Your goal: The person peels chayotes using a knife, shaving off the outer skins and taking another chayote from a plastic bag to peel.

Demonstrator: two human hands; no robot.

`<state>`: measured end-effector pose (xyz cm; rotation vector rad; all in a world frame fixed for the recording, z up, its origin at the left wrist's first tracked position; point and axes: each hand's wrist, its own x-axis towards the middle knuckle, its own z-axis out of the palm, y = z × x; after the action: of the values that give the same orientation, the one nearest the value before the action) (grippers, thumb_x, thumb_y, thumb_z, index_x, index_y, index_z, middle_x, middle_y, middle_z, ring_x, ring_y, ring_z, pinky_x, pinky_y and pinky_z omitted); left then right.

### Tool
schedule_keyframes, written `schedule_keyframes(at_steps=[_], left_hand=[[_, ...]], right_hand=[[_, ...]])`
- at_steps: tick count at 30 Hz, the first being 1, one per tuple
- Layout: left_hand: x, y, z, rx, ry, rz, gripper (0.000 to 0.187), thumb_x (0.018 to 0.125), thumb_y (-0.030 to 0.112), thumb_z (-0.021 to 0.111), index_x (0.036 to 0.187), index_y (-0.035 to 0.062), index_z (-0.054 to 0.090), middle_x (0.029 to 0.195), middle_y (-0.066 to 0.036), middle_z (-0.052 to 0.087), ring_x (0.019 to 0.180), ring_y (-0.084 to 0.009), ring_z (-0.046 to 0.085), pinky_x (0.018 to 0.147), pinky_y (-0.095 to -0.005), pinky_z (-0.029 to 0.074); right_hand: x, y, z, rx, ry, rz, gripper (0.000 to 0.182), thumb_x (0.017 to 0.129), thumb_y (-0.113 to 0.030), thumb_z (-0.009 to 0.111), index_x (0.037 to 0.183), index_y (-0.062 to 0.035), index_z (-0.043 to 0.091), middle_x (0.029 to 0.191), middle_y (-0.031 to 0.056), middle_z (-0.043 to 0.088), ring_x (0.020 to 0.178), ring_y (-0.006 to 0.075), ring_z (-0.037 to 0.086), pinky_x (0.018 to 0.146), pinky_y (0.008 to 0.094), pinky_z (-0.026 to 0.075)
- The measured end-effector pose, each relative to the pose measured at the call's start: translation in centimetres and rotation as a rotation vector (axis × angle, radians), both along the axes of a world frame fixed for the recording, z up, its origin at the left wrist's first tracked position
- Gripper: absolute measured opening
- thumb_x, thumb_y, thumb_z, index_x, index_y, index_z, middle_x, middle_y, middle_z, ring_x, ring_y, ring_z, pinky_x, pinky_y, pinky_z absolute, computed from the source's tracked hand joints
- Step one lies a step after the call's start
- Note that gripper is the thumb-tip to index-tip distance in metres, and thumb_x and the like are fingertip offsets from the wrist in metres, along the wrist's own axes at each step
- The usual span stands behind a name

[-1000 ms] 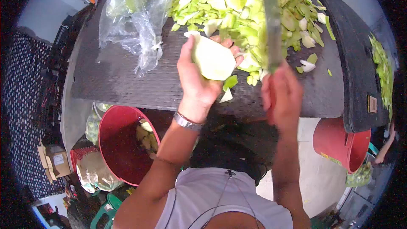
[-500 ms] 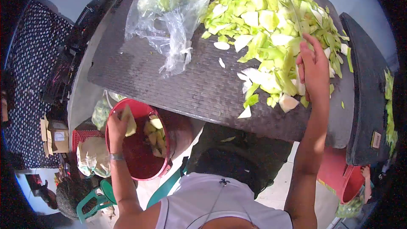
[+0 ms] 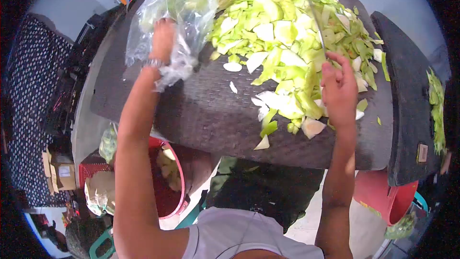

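My left hand point(image 3: 163, 39), with a wristwatch on its arm, is at the clear plastic bag point(image 3: 191, 7) on the dark woven-pattern table point(image 3: 206, 120). Pale green produce shows through the film. The fingers are bent and blurred against the plastic, so I cannot tell what they grip. In my right hand point(image 3: 341, 93) is a knife point(image 3: 314, 17), its long thin blade pointing away from me over a big heap of green and white peelings point(image 3: 287, 33). Loose peel scraps lie along the heap's near side.
A red bucket point(image 3: 181, 172) holding pale peeled pieces point(image 3: 170, 170) stands below the table's left front edge, partly behind my left arm. Another red bucket point(image 3: 383, 196) is at the lower right. A dark panel point(image 3: 405, 120) borders the table's right side. A cardboard box point(image 3: 63, 175) sits far left.
My left hand has gone from the red bucket, where it held a pale peeled piece, up to the plastic bag. That piece no longer shows in it. My right hand keeps the knife.
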<state>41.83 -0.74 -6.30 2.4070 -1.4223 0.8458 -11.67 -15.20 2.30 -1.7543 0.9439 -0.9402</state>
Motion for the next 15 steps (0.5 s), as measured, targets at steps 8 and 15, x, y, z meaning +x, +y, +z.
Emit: schedule_keyframes(at_steps=[8, 15], left_hand=[[5.4, -6.8, 1.2, 0.201, 0.271, 0.379, 0.029, 0.093, 0.017, 0.063, 0.115, -0.0015, 0.067, 0.104, -0.018, 0.071, 0.095, -0.0299, 0.069, 0.082, -0.0390, 0.055], [-4.2, 2.4, 6.5, -0.258, 0.998, -0.098, 0.030, 0.094, 0.018, 0.063, 0.117, -0.0005, 0.067, 0.104, -0.014, 0.071, 0.094, -0.0223, 0.069, 0.081, -0.0361, 0.056]], right_hand=[[0.1, -0.1, -0.4, -0.064, -0.075, -0.014, 0.031, 0.099, -0.022, 0.067, 0.123, -0.0042, 0.061, 0.064, -0.0011, 0.056, 0.058, 0.0057, 0.044, 0.053, 0.0276, 0.034], [-0.5, -0.7, -0.2, -0.011, -0.026, -0.017, 0.030, 0.100, -0.024, 0.067, 0.121, -0.0038, 0.061, 0.063, -0.0012, 0.055, 0.057, 0.0058, 0.045, 0.053, 0.0273, 0.035]])
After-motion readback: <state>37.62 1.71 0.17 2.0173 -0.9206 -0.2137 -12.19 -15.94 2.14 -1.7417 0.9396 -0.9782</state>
